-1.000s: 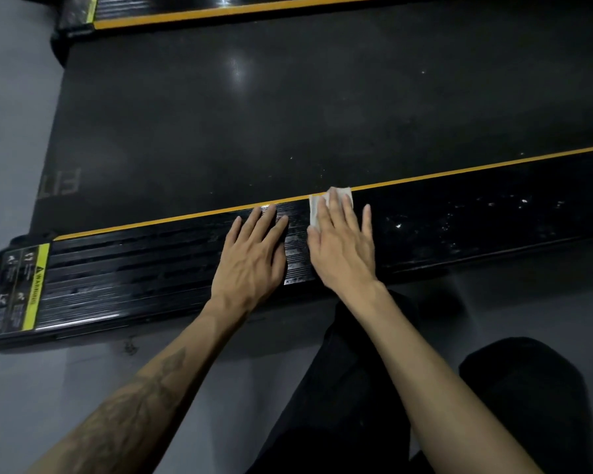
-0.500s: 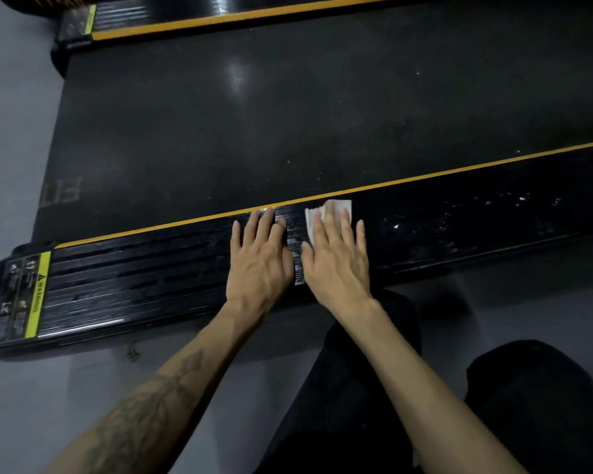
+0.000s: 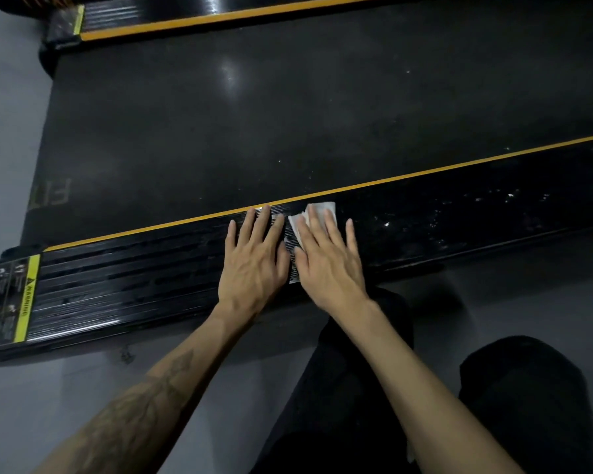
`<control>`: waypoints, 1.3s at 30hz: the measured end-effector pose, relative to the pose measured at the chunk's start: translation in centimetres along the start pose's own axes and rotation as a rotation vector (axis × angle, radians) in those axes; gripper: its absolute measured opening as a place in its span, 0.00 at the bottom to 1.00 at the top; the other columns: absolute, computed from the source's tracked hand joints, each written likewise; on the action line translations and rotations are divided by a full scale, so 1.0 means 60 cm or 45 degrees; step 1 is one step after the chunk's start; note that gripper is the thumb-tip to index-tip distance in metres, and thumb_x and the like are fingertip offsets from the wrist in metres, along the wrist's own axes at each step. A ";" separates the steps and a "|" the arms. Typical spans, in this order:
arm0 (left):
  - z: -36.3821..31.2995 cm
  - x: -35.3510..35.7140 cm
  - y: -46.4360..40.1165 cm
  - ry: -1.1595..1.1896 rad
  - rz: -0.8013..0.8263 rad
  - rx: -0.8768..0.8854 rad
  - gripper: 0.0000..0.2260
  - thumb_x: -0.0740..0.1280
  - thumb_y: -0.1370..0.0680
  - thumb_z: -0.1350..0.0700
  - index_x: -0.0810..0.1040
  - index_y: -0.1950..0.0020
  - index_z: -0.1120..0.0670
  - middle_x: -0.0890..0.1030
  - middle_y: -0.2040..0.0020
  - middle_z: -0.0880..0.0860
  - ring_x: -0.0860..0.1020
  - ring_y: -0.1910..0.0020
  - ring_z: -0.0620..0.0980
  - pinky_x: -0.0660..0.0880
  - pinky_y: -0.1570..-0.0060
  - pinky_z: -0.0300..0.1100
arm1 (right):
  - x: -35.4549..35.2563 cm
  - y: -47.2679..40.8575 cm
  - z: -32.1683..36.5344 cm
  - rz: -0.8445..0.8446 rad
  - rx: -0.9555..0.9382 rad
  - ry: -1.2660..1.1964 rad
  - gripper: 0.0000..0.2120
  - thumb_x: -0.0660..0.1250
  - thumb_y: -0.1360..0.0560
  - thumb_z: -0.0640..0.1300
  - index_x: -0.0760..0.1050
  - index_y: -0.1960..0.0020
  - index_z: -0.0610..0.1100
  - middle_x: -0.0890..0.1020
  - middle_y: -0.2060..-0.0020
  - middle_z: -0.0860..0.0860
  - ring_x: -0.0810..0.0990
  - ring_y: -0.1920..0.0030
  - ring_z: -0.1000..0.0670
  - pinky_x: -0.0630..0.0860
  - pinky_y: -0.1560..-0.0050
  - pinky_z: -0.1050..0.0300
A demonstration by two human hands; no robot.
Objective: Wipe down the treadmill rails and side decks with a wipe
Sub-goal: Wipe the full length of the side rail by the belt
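The white wipe (image 3: 317, 217) is pressed flat onto the near side deck (image 3: 144, 285) under the right hand (image 3: 329, 254), fingers straight and spread, nothing curled round the cloth; only its far corner is seen past the fingertips, close to the yellow stripe (image 3: 459, 165). The left hand (image 3: 254, 261) is laid just beside it, palm down and fingers extended, braced on the ribbed surface and holding nothing. The wipe sits about midway along this deck. To the right of it, pale specks and smears (image 3: 442, 213) are scattered over the glossy black, so that stretch is judged not yet cleaned. To the left, toward the warning label (image 3: 26, 295), the ribs look darker and free of specks, which suggests that part is done, though the dim light makes this uncertain. The far side deck (image 3: 220, 15) beyond the belt (image 3: 288, 114) is seen only as a strip at the top; its state cannot be told. Upright rails are out of view, so much is judged left.
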State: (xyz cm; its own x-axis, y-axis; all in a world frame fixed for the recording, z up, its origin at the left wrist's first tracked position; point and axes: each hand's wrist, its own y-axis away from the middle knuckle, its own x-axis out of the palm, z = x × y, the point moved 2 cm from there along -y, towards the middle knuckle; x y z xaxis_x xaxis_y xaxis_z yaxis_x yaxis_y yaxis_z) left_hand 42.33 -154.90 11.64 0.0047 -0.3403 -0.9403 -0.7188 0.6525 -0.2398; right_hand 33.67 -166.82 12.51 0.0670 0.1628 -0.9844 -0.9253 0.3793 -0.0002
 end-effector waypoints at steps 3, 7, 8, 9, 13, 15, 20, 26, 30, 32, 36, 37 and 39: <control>-0.002 -0.002 0.000 -0.004 -0.004 0.013 0.25 0.53 0.18 0.47 0.72 0.23 0.54 0.66 0.20 0.57 0.62 0.20 0.57 0.59 0.23 0.63 | -0.006 -0.017 -0.023 -0.005 0.009 0.038 0.32 0.38 0.18 0.55 0.57 0.17 0.47 0.56 0.17 0.48 0.51 0.17 0.47 0.43 0.19 0.37; -0.004 -0.001 0.000 -0.015 -0.002 0.009 0.25 0.54 0.18 0.47 0.71 0.23 0.54 0.66 0.20 0.57 0.62 0.20 0.57 0.59 0.22 0.62 | -0.005 0.012 -0.024 -0.086 0.178 -0.006 0.33 0.41 0.18 0.56 0.57 0.17 0.43 0.56 0.17 0.43 0.52 0.17 0.43 0.43 0.19 0.37; -0.004 -0.001 -0.001 -0.018 -0.007 0.006 0.25 0.54 0.18 0.48 0.72 0.23 0.54 0.67 0.20 0.57 0.63 0.20 0.57 0.60 0.22 0.62 | -0.002 0.024 -0.015 -0.104 0.191 -0.022 0.33 0.44 0.18 0.56 0.57 0.18 0.42 0.57 0.18 0.41 0.53 0.17 0.42 0.45 0.19 0.37; -0.004 -0.001 -0.001 -0.020 -0.010 0.001 0.25 0.54 0.18 0.48 0.72 0.23 0.54 0.67 0.20 0.57 0.63 0.20 0.57 0.59 0.22 0.61 | 0.002 0.032 -0.006 -0.118 0.178 -0.043 0.32 0.46 0.18 0.55 0.58 0.18 0.41 0.58 0.18 0.41 0.55 0.18 0.41 0.48 0.19 0.36; -0.006 -0.001 0.000 -0.024 -0.010 -0.014 0.25 0.54 0.17 0.48 0.72 0.23 0.54 0.67 0.20 0.57 0.63 0.20 0.56 0.59 0.22 0.61 | 0.000 0.017 -0.004 -0.089 0.014 -0.112 0.31 0.44 0.17 0.55 0.61 0.18 0.45 0.59 0.18 0.46 0.55 0.18 0.45 0.47 0.19 0.38; -0.006 -0.002 0.000 -0.024 -0.013 -0.010 0.25 0.54 0.18 0.48 0.72 0.23 0.54 0.67 0.20 0.57 0.63 0.20 0.56 0.59 0.22 0.61 | -0.005 0.006 -0.022 -0.087 -0.012 -0.076 0.31 0.41 0.17 0.54 0.61 0.18 0.46 0.60 0.18 0.48 0.55 0.18 0.48 0.45 0.19 0.39; -0.008 -0.003 0.002 -0.012 -0.018 0.012 0.25 0.54 0.18 0.48 0.71 0.23 0.54 0.67 0.21 0.58 0.63 0.20 0.57 0.60 0.22 0.61 | 0.009 0.039 -0.027 -0.209 0.146 -0.015 0.31 0.48 0.17 0.56 0.61 0.19 0.42 0.61 0.19 0.42 0.57 0.18 0.43 0.50 0.20 0.37; -0.012 -0.004 0.003 -0.028 -0.010 0.089 0.25 0.53 0.16 0.47 0.72 0.23 0.55 0.67 0.21 0.57 0.63 0.20 0.56 0.60 0.22 0.60 | 0.004 0.022 -0.025 -0.121 -0.058 0.020 0.31 0.45 0.17 0.56 0.62 0.18 0.44 0.60 0.18 0.46 0.57 0.18 0.44 0.48 0.19 0.35; -0.013 -0.004 0.003 -0.023 -0.015 0.108 0.25 0.54 0.17 0.47 0.72 0.23 0.55 0.68 0.21 0.58 0.63 0.20 0.57 0.60 0.22 0.60 | 0.001 0.033 -0.043 -0.166 0.085 0.015 0.31 0.45 0.16 0.57 0.59 0.18 0.45 0.58 0.18 0.46 0.55 0.18 0.45 0.43 0.20 0.36; -0.014 -0.005 0.003 -0.027 -0.011 0.109 0.25 0.54 0.17 0.47 0.72 0.23 0.55 0.68 0.21 0.58 0.63 0.20 0.57 0.60 0.22 0.60 | 0.006 0.056 -0.029 -0.206 0.158 -0.012 0.30 0.47 0.16 0.57 0.59 0.18 0.44 0.58 0.18 0.45 0.54 0.17 0.44 0.46 0.20 0.36; -0.014 -0.004 0.003 -0.033 0.013 0.106 0.26 0.55 0.17 0.46 0.71 0.23 0.56 0.67 0.21 0.59 0.63 0.20 0.57 0.59 0.22 0.59 | 0.011 0.052 -0.014 -0.140 0.035 -0.094 0.29 0.47 0.16 0.56 0.61 0.18 0.46 0.59 0.18 0.48 0.54 0.18 0.44 0.45 0.20 0.35; -0.014 -0.004 0.004 -0.032 0.020 0.109 0.26 0.54 0.18 0.46 0.71 0.23 0.56 0.67 0.20 0.58 0.62 0.20 0.57 0.58 0.21 0.59 | 0.009 0.042 -0.018 -0.126 0.004 -0.076 0.29 0.46 0.16 0.56 0.62 0.18 0.46 0.60 0.18 0.48 0.55 0.18 0.45 0.45 0.20 0.35; -0.013 -0.005 0.004 -0.030 0.028 0.123 0.26 0.55 0.18 0.46 0.71 0.22 0.55 0.66 0.20 0.58 0.62 0.19 0.57 0.58 0.21 0.59 | 0.004 0.025 -0.032 -0.115 -0.011 -0.031 0.29 0.45 0.16 0.56 0.62 0.18 0.47 0.60 0.18 0.49 0.55 0.18 0.47 0.43 0.19 0.36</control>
State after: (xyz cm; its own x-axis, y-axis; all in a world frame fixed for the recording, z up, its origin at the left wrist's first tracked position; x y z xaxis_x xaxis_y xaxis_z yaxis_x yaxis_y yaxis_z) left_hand 41.61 -155.19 12.04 0.0071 -0.3096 -0.9508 -0.6486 0.7223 -0.2400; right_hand 31.58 -167.95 11.96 0.1594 0.1507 -0.9756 -0.9183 0.3853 -0.0905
